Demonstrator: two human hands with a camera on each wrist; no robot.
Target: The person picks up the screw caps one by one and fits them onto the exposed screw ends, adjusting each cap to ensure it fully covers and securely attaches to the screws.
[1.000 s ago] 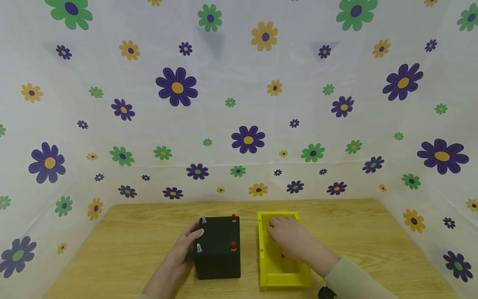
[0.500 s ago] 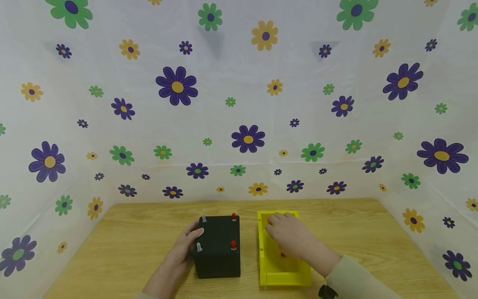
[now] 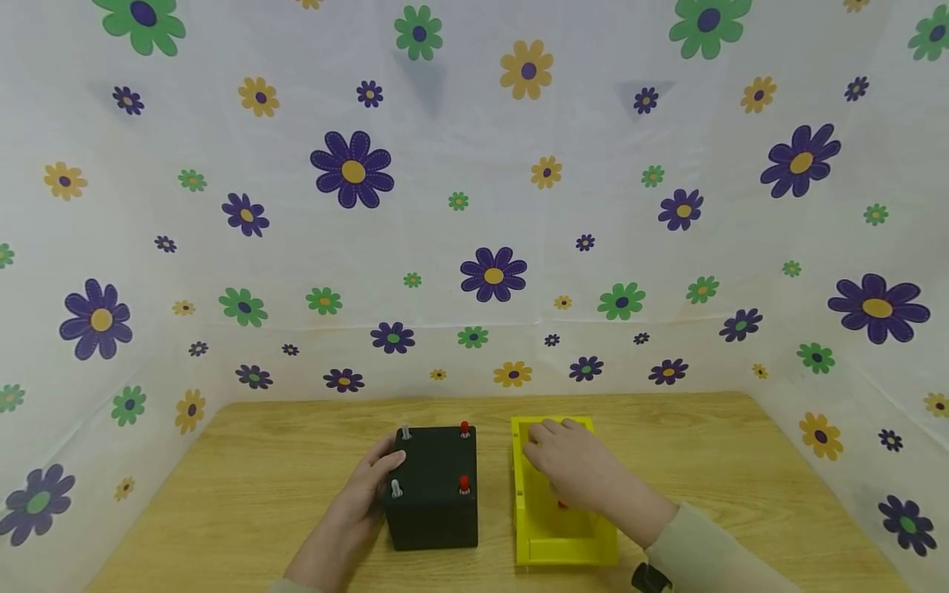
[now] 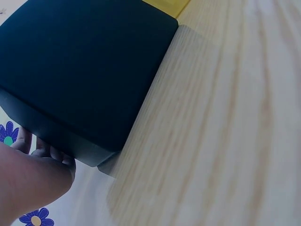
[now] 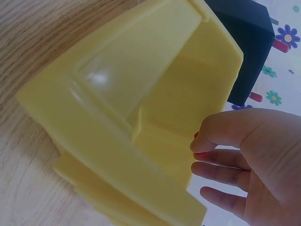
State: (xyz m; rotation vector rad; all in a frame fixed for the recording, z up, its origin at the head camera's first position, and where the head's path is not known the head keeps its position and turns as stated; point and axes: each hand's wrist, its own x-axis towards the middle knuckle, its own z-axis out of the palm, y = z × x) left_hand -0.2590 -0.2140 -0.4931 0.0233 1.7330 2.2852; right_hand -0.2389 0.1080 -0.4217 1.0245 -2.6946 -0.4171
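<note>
My left hand (image 3: 361,486) grips the left side of a black box (image 3: 437,465), thumb over its top edge and fingers along the side; in the left wrist view the fingers (image 4: 42,149) show beneath the box's edge. On its top stand toggle switches: silver levers (image 3: 396,488) on the left, red-capped ones (image 3: 464,484) on the right. Inside a yellow bin (image 3: 521,527), my right hand (image 3: 574,465) is bent downward. The right wrist view shows its thumb and forefinger pinching a small red cap (image 5: 201,154), mostly hidden by the fingertips.
Both the box and the bin stand side by side on a wooden table (image 3: 704,461), with a narrow gap between. A flowered white sheet (image 3: 474,214) closes off the back and sides. A black wristband (image 3: 649,578) lies by the right sleeve.
My right hand has shifted slightly left within the bin, and more of the red cap shows below it. The left hand and black box stay where they were.
</note>
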